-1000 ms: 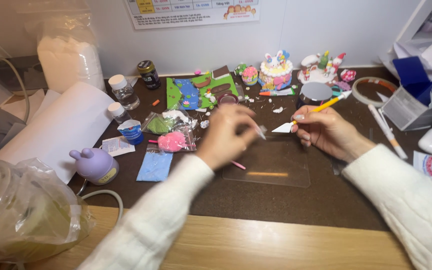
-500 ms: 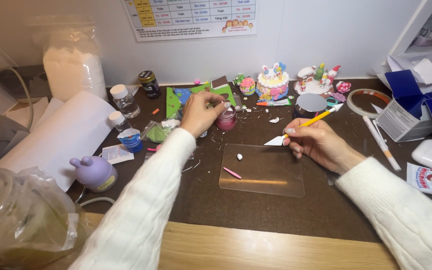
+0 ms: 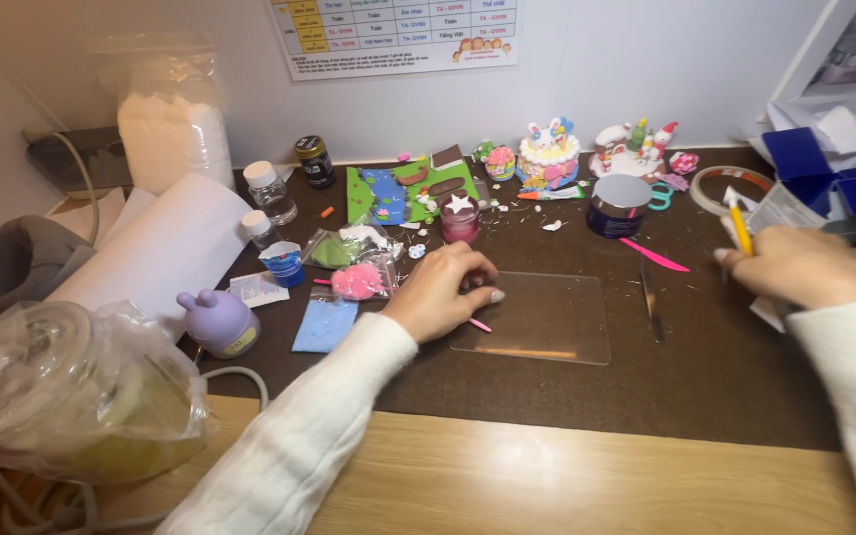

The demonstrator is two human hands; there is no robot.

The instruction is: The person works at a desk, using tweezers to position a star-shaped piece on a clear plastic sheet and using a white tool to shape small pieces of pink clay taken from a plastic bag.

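— What's around you there?

— A dark brown mat (image 3: 567, 396) laid over a wooden desk, against a pale wall with a chart pinned up. Along the back stand small clay models, among them a little cake with rabbit ears (image 3: 548, 156), plus a green clay board (image 3: 408, 190) and a round dark jar with a silver lid (image 3: 618, 204).

— And your hands?

— My left hand (image 3: 443, 294) lies palm down on the mat, fingers curled loosely together, fingertips resting on the left edge of the clear plastic sheet (image 3: 547, 317). A thin pink stick (image 3: 479, 324) pokes out from under it; whether I'm pinching it, I cannot tell. Just left of that hand sits a pink lump of clay in a bag (image 3: 357, 282).

— The right?

— My right hand (image 3: 795, 266) is well off to the right, near the blue box (image 3: 824, 178), closed around a yellow pencil-like tool (image 3: 738, 226) that points upward. A pink modelling tool (image 3: 654, 255) lies between the jar and that hand.
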